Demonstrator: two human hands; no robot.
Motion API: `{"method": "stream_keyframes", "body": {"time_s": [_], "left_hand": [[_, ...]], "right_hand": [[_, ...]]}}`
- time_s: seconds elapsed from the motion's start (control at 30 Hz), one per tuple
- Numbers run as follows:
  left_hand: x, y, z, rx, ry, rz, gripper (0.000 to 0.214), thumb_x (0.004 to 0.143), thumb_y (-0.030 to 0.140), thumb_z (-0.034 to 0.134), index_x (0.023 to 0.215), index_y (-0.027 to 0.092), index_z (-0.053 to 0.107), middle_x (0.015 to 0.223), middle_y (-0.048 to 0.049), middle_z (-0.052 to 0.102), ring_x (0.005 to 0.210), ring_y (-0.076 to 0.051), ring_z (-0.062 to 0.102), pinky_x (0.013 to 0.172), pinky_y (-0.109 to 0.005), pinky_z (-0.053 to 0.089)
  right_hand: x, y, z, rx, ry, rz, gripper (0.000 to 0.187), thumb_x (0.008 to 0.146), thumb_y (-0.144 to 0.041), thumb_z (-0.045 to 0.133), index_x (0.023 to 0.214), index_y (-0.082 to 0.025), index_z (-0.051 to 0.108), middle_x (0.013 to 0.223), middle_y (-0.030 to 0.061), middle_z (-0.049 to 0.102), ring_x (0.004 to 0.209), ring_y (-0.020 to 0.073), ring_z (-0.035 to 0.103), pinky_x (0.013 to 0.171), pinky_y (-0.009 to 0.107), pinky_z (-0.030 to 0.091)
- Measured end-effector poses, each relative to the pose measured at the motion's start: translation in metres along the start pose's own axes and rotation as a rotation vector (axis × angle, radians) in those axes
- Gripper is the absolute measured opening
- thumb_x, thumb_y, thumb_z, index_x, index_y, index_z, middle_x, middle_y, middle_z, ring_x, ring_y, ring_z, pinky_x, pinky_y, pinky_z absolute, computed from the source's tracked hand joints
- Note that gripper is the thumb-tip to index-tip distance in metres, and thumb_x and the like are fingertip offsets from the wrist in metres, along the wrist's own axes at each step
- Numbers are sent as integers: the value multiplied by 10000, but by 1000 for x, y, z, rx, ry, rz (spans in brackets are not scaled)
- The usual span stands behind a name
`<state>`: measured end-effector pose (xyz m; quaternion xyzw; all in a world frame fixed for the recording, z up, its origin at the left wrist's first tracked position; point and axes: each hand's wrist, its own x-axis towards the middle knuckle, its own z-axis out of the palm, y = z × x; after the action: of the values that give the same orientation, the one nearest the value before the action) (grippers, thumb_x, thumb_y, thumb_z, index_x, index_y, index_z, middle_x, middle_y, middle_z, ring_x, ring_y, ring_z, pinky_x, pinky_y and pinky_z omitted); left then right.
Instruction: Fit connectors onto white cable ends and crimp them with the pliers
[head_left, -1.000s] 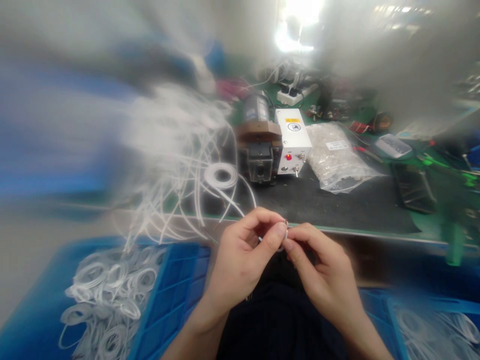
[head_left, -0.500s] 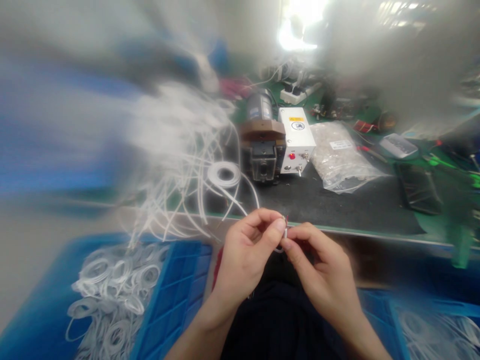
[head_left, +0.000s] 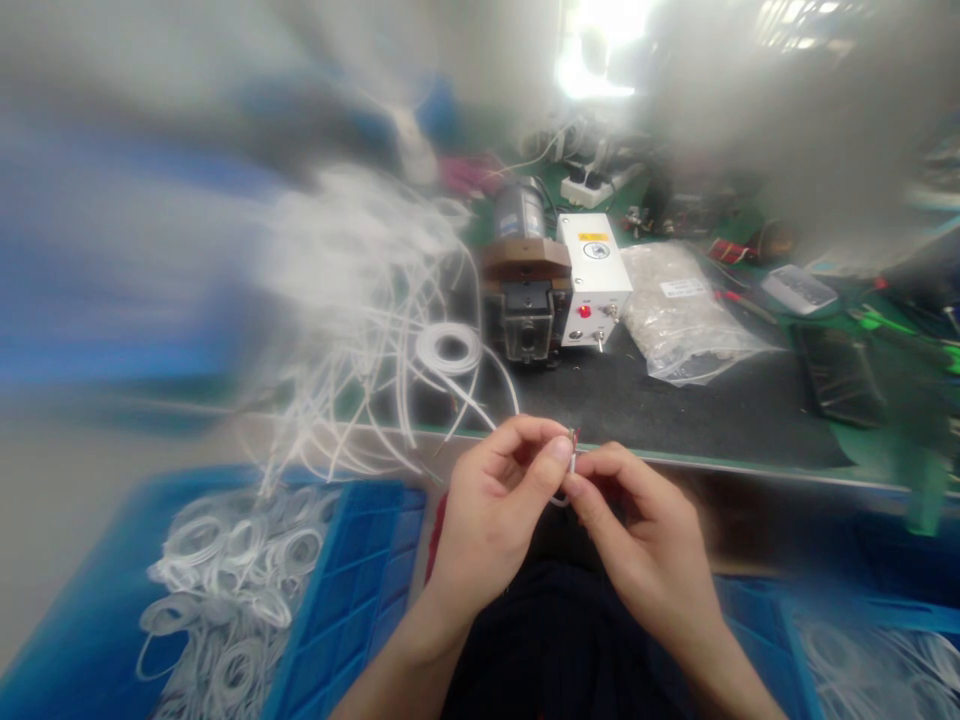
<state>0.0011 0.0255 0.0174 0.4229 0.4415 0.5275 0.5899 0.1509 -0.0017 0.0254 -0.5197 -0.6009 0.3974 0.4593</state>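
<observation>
My left hand (head_left: 491, 520) and my right hand (head_left: 645, 545) meet in front of my lap, just before the bench edge. Both pinch the end of a thin white cable (head_left: 573, 463) whose tip shows small red wire ends. The left thumb and forefinger close on it from the left, the right fingertips press it from the right. A short loop of the cable hangs below the fingers. Straight ahead on the black mat stands a small machine (head_left: 529, 300) with a white control box (head_left: 595, 275) bearing a red button.
A tangle of loose white cables (head_left: 375, 330) and one coil (head_left: 448, 348) lie left of the machine. A blue crate (head_left: 225, 590) with several white coils sits at lower left, another crate (head_left: 870, 650) at lower right. A clear bag of small parts (head_left: 682, 310) lies right of the box.
The hands have stayed together on the cable end with only slight finger shifts. The view has drifted a little to the left.
</observation>
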Motion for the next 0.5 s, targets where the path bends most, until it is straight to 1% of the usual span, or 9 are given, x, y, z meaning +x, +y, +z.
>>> {"method": "stream_keyframes", "body": {"time_s": [0.17, 0.3, 0.4, 0.5], "left_hand": [[-6, 3, 2, 178, 33, 114, 100, 1022, 301, 748, 1081, 222, 764, 965, -23, 734, 879, -168, 693, 808, -265, 576], [-8, -4, -1, 285, 69, 222, 96, 1027, 264, 729, 1116, 237, 752, 986, -18, 701, 915, -177, 677, 840, -278, 553], [-5, -15, -12, 459, 151, 330, 108, 1042, 221, 691, 1136, 232, 742, 1067, -37, 704, 988, -195, 684, 893, -307, 549], [7, -24, -30, 699, 260, 491, 173, 1032, 170, 676, 1184, 217, 742, 1171, -73, 716, 1106, -237, 688, 1020, -385, 545]], "right_hand": [[0, -1, 3, -40, 73, -3, 88, 1042, -202, 697, 964, -234, 722, 868, -11, 706, 761, 146, 665, 693, 267, 509], [-1, -1, 0, -20, 168, 1, 80, 1029, -213, 729, 957, -245, 713, 838, -26, 692, 738, 137, 659, 695, 257, 523], [2, -6, -6, 100, 286, 27, 51, 1053, -253, 714, 1004, -260, 702, 835, -31, 688, 667, 126, 655, 645, 256, 543], [6, -21, -15, 173, 454, -4, 91, 1078, -286, 676, 995, -250, 691, 972, 26, 723, 692, 149, 704, 638, 295, 596]]}}
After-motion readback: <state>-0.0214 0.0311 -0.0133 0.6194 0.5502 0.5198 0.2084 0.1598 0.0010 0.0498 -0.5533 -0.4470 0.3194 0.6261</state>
